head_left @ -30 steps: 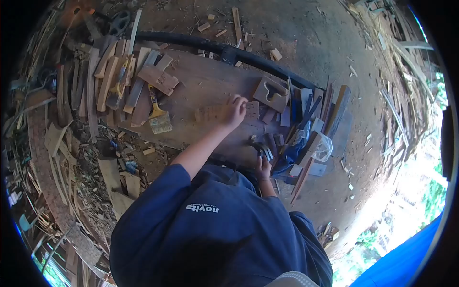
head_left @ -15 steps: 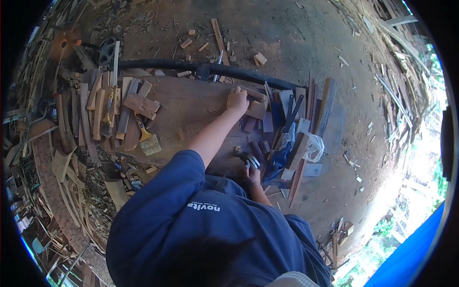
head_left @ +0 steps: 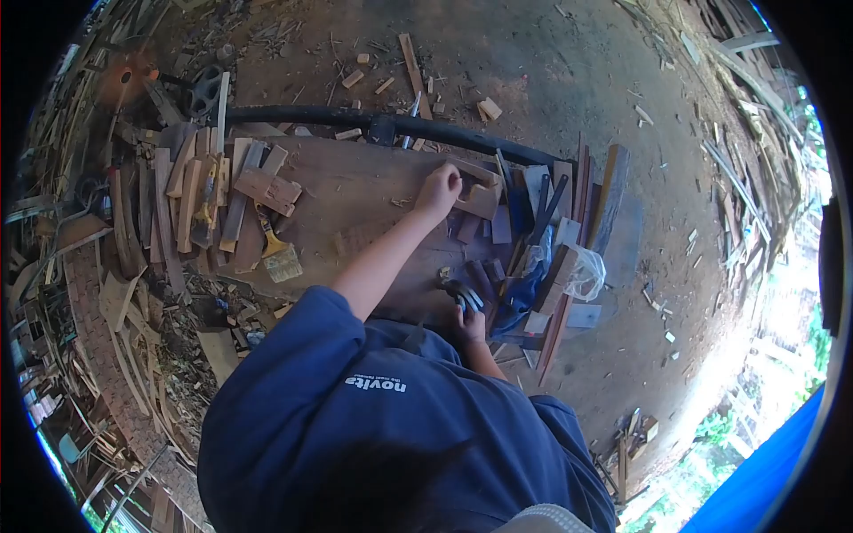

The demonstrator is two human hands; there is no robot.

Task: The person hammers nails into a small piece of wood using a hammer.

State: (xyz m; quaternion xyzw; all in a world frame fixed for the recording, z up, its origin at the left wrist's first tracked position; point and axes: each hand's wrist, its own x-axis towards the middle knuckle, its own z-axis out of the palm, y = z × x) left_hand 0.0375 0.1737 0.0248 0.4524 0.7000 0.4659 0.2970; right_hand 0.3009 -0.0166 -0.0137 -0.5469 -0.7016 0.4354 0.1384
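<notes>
My left hand (head_left: 442,188) is closed, its fingers curled together just left of a notched wooden piece (head_left: 481,201) on the brown workbench (head_left: 346,182). Anything between those fingers is too small or hidden to make out. Nearer my body, my right hand (head_left: 471,326) is wrapped round a dark tool (head_left: 462,296) with shiny curved parts. Dark wooden blocks (head_left: 480,278) lie just beyond it. To the right of both hands are black-handled tools (head_left: 548,210), a blue cloth (head_left: 515,306) and a clear plastic bag (head_left: 585,274).
Wood strips (head_left: 187,200), a joined wooden piece (head_left: 268,190) and a paintbrush (head_left: 282,259) lie at the bench's left. A black bar (head_left: 311,115) runs along the far edge. Long boards (head_left: 609,200) lie on the right. Offcuts (head_left: 488,108) and shavings litter the ground.
My left hand has turned at the wrist, showing its curled fingers more, and its forearm has shifted slightly left and towards my body. My right hand keeps its grip.
</notes>
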